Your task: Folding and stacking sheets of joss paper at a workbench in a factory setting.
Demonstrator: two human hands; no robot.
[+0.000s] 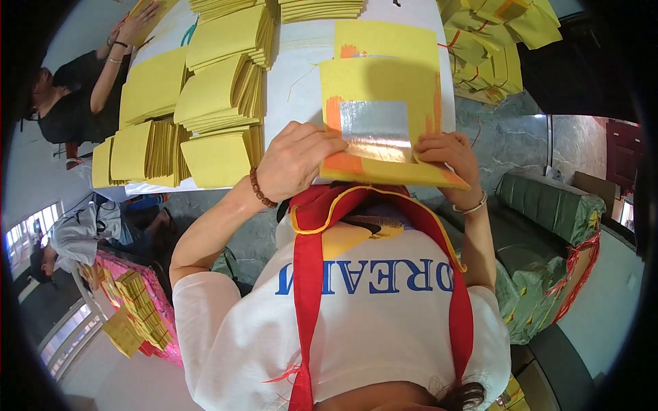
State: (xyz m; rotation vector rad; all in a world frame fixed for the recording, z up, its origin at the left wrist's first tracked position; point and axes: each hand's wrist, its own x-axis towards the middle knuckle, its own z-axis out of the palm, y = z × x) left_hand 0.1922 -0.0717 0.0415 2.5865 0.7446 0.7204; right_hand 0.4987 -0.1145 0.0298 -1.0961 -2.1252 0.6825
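Observation:
A yellow paper sheet [373, 81] lies before me at the table's near edge, with a square of silver foil [374, 120] on it and orange patches beside the foil. Its near edge is bent up in a fold. My left hand [296, 159] has its fingers curled closed at the sheet's left side, by the foil's lower corner. At the right end of the fold, my right hand [450, 159] grips the paper, thumb tucked beneath or behind it. Another yellow sheet [387, 35] with an orange patch lies just beyond, partly covered.
Stacks of folded yellow paper [216, 89] fill the white table's [291, 82] left side. Tied yellow bundles [490, 65] sit off the right edge. A person in black [79, 103] handles paper at far left; another person [89, 229] sits lower left. Green wrapped bales [548, 205] stand at right.

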